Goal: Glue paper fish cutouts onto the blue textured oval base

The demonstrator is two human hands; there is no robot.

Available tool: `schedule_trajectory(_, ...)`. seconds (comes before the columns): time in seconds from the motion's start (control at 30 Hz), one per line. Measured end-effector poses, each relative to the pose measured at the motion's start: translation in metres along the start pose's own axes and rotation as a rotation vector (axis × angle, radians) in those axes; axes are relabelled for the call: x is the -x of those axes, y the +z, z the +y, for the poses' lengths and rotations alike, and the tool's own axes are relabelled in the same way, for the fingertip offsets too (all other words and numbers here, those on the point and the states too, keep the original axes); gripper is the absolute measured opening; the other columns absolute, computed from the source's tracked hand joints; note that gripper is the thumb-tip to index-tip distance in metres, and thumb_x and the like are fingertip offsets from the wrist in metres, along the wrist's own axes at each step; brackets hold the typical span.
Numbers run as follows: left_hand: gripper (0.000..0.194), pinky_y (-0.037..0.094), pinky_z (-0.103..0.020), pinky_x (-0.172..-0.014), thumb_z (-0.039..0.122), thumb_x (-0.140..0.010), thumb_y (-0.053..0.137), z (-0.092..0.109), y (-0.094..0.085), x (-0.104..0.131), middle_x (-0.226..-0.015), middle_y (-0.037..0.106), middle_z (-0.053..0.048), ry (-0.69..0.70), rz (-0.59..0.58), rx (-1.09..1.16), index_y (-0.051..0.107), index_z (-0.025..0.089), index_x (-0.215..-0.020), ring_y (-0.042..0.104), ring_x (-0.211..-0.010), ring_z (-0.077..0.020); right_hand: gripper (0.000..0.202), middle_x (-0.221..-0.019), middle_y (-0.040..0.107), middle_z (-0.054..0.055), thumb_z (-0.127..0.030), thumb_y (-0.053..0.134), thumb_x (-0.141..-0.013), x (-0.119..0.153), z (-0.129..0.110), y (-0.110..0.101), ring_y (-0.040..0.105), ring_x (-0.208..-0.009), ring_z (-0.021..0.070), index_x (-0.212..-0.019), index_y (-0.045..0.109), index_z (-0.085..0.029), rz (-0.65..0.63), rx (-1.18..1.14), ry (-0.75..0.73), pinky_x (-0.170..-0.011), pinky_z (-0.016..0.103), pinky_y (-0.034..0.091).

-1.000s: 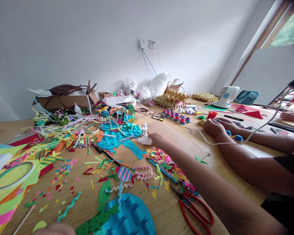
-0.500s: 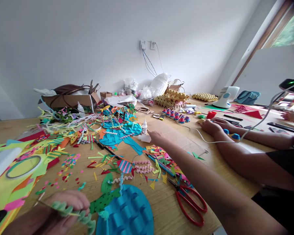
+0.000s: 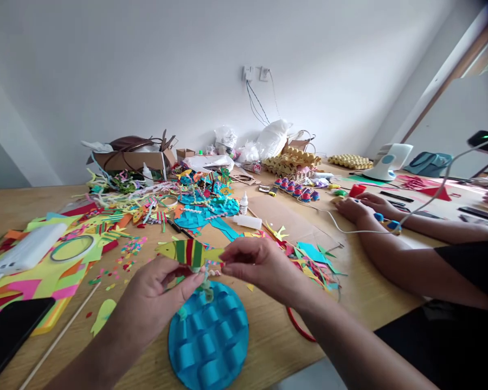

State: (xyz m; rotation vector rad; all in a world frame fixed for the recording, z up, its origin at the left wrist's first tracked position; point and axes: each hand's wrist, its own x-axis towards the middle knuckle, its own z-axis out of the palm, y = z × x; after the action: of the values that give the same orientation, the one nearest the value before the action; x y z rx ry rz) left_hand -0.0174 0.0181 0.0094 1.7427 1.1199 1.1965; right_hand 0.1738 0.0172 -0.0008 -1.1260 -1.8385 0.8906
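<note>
Both hands shifted since the frame half a second ago: left hand [image 3: 154,287] moved from the near left toward the near middle; right hand [image 3: 264,268] drawn back from beside the upright white bottle [image 3: 243,203] to meet it.

Left to right across the surface [image 3: 276,341]: black phone [image 3: 12,338] at the near left; white block [image 3: 28,250] beyond it, on coloured paper, beside a tape ring [image 3: 56,253]. Thin wooden stick [image 3: 61,336] slants between phone and left hand.

Near middle: left hand grasps the striped paper fish [image 3: 190,252] at its lower edge, thumb and fingers pinched. Fish is held above the far part of the blue woven disc [image 3: 211,346]. Pale green curl [image 3: 208,292] shows below the fish; cannot tell whether they are joined. Right hand's bent fingers are at the tail; cannot tell whether they grip it.

Right of the disc, a red scissors handle [image 3: 299,326] lies partly under the right forearm. Far right: a co-worker's forearms [image 3: 390,260] rest across the surface.
</note>
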Motion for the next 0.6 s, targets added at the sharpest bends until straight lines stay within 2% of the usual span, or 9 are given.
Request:
schedule_trajectory(0.13, 0.017, 0.053, -0.025, -0.063, 0.028, -0.071, 0.059, 0.003, 0.012, 0.001, -0.071, 0.071, -0.002, 0.021, -0.173, -0.036, 0.07, 0.016, -0.076, 0.066, -0.068, -0.0177, 0.014, -0.061, 0.053, -0.003, -0.026, 0.066, -0.071, 0.02, -0.011, 0.019, 0.047, -0.055, 0.0084, -0.082, 0.065, -0.018, -0.003, -0.15, 0.053, -0.048, 0.019, 0.036)
schedule_trajectory(0.27, 0.017, 0.051, -0.028, -0.076, 0.029, -0.074, 0.057, 0.002, 0.02, 0.003, -0.08, 0.07, -0.003, 0.067, -0.232, -0.041, 0.068, 0.017, -0.079, 0.065, -0.077, -0.0181, 0.011, -0.062, 0.055, -0.002, -0.026, 0.064, -0.071, 0.025, -0.008, 0.025, 0.049, -0.061, 0.01, -0.07, 0.062, -0.016, 0.081, -0.153, 0.031, -0.054, 0.021, 0.04)
schedule_trajectory(0.33, 0.016, 0.05, -0.027, -0.077, 0.027, -0.074, 0.057, 0.0, 0.021, 0.005, -0.085, 0.069, -0.002, 0.119, -0.23, -0.056, 0.066, 0.018, -0.084, 0.063, -0.081, -0.0175, 0.013, -0.065, 0.058, 0.0, -0.029, 0.063, -0.072, 0.026, -0.002, 0.025, 0.052, -0.065, 0.0119, -0.068, 0.062, -0.016, 0.112, -0.148, 0.009, -0.058, 0.022, 0.042)
schedule_trajectory(0.47, 0.022, 0.049, -0.02, -0.066, 0.023, -0.074, 0.057, -0.006, 0.014, 0.016, -0.078, 0.063, 0.002, 0.199, -0.197, -0.115, 0.059, 0.02, -0.096, 0.061, -0.073, -0.0131, 0.012, -0.064, 0.061, -0.001, -0.029, 0.064, -0.072, 0.025, 0.02, 0.023, 0.055, -0.064, 0.0133, -0.07, 0.066, -0.017, 0.128, -0.093, 0.082, -0.059, 0.024, 0.043)
schedule_trajectory(0.6, 0.01, 0.046, -0.015, -0.059, 0.021, -0.078, 0.052, -0.017, -0.004, 0.033, -0.069, 0.063, 0.004, 0.234, -0.275, -0.257, 0.061, 0.022, -0.08, 0.059, -0.063, -0.0097, 0.009, -0.064, 0.063, 0.0, -0.025, 0.065, -0.07, 0.021, 0.05, 0.025, 0.057, -0.066, 0.014, -0.065, 0.067, -0.017, 0.093, -0.021, 0.131, -0.062, 0.024, 0.043)
